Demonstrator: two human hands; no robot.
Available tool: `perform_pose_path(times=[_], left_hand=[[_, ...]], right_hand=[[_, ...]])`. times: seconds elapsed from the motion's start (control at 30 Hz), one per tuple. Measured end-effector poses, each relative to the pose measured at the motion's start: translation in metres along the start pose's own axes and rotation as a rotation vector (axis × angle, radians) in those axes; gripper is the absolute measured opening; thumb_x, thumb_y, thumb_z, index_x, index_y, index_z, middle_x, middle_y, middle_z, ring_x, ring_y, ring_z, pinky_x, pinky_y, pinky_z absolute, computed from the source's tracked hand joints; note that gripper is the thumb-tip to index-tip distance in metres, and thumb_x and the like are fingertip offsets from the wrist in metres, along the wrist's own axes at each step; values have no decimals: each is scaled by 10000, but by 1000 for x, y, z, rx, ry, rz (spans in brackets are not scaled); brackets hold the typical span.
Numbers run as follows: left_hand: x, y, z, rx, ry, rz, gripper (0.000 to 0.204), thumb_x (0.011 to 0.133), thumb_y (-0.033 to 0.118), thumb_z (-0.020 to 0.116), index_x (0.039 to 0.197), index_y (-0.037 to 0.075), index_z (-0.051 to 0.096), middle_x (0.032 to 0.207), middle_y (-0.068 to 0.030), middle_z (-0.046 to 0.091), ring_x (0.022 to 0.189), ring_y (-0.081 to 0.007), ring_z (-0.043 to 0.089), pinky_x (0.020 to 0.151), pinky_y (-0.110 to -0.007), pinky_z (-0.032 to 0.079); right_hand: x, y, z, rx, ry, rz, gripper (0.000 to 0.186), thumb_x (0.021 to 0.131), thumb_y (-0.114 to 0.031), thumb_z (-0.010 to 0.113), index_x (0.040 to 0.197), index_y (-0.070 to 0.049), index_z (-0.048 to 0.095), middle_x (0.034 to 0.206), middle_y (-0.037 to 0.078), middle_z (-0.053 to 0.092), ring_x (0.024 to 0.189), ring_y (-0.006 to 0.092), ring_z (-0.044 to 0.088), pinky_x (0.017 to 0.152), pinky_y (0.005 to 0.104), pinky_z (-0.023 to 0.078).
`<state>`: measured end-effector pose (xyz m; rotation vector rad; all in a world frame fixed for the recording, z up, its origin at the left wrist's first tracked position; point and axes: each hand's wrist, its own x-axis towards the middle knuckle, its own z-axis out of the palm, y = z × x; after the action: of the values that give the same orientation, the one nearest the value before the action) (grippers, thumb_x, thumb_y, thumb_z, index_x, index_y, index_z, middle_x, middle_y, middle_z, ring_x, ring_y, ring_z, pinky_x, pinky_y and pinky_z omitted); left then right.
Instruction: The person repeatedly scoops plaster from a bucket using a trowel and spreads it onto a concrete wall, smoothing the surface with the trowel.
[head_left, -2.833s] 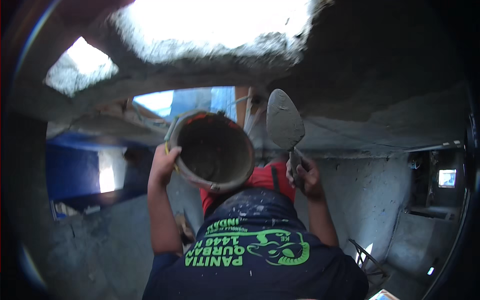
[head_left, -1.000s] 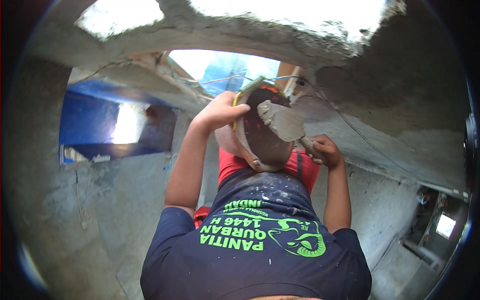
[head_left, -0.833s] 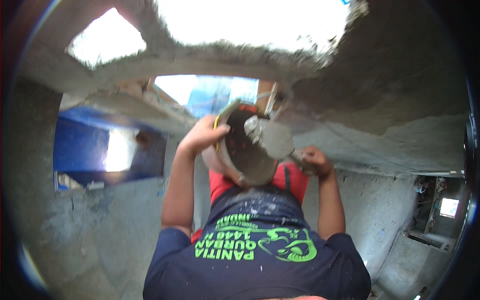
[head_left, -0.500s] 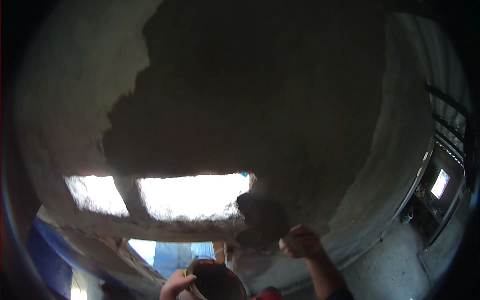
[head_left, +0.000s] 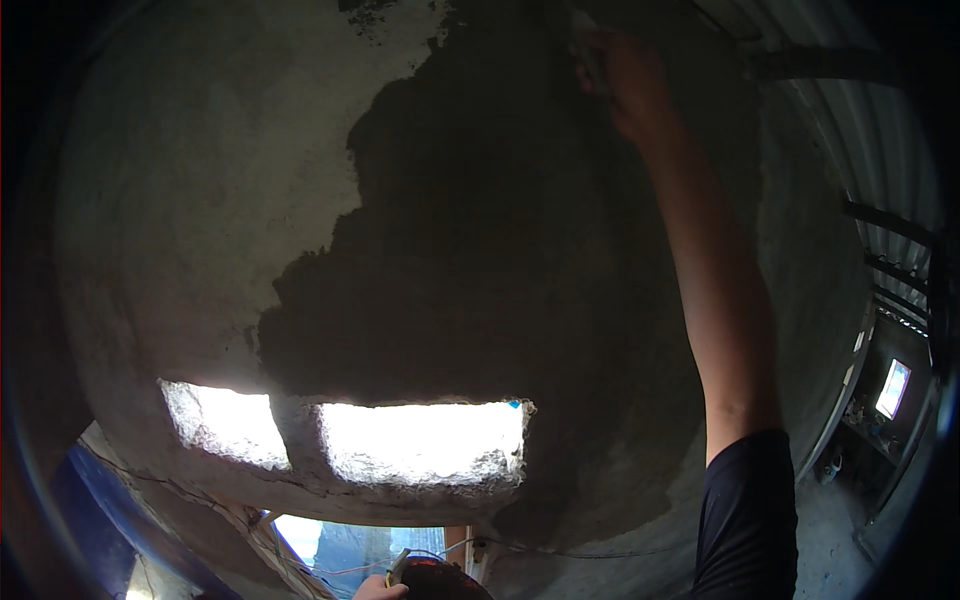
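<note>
My right hand (head_left: 630,80) is raised high against the wall, with the bare forearm and dark sleeve stretched up from the lower right. Its fingers are closed around a small pale, flat-looking thing (head_left: 592,68) that touches or nearly touches the wall; its kind is too dim to tell. Below it spreads a large dark, wet-looking patch (head_left: 480,260) on the grey plaster wall (head_left: 210,200). At the bottom edge my left hand (head_left: 382,588), partly cut off, grips the rim of a round bucket (head_left: 440,580) with a dark inside.
Two bright openings (head_left: 425,440) pierce the wall at lower left. Beneath them is a window (head_left: 375,545) with blue covering, and loose wires (head_left: 580,552) run along the wall. Corrugated roofing (head_left: 850,130) on dark beams rises at right, above a lit doorway area with a shelf (head_left: 870,435).
My right hand has gone from low beside the bucket to high on the wall. The view has tilted up, so the bucket and my left hand sit lower in the picture.
</note>
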<state>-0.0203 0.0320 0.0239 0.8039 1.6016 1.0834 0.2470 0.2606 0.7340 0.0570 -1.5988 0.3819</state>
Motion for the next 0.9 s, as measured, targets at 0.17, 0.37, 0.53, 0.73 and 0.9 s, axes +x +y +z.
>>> perform_pose_path(times=[0.17, 0.37, 0.53, 0.73, 0.9], left_hand=[[-10, -8, 4, 71, 130, 30, 220, 912, 224, 656, 930, 9, 698, 728, -77, 657, 603, -190, 639, 521, -350, 520], [34, -47, -13, 172, 125, 150, 256, 911, 256, 649, 899, 12, 725, 690, -95, 682, 579, -214, 657, 527, -356, 531], [34, -41, -10, 230, 121, 160, 286, 917, 263, 645, 849, -1, 733, 659, -106, 686, 576, -220, 673, 528, -361, 535], [41, -30, -9, 216, 57, 111, 307, 920, 264, 643, 807, -5, 737, 640, -110, 689, 580, -220, 686, 529, -366, 537], [32, -18, -1, 211, 86, 101, 304, 918, 253, 645, 784, -2, 740, 640, -110, 696, 582, -210, 690, 534, -363, 541]], right_hand=[[36, -54, 84, -922, -3, -12, 239, 1002, -121, 582, 1165, 21, 683, 1217, 229, 684, 1116, 374, 673, 917, 460, 575], [108, -5, 93, -1490, -70, -307, 308, 962, -190, 664, 1137, 63, 677, 1162, 272, 686, 1041, 408, 689, 902, 470, 582], [22, 24, 42, -1473, -61, -886, 386, 912, -240, 668, 1225, -16, 660, 1102, 212, 719, 1031, 382, 691, 911, 481, 554], [25, -13, 13, -1301, -55, -560, 503, 897, -215, 660, 1373, -63, 604, 1231, 225, 679, 1148, 418, 646, 986, 509, 529], [83, -60, 78, -1278, 58, -400, 357, 928, -184, 668, 1180, 69, 665, 1203, 264, 675, 1083, 402, 677, 929, 482, 572]])
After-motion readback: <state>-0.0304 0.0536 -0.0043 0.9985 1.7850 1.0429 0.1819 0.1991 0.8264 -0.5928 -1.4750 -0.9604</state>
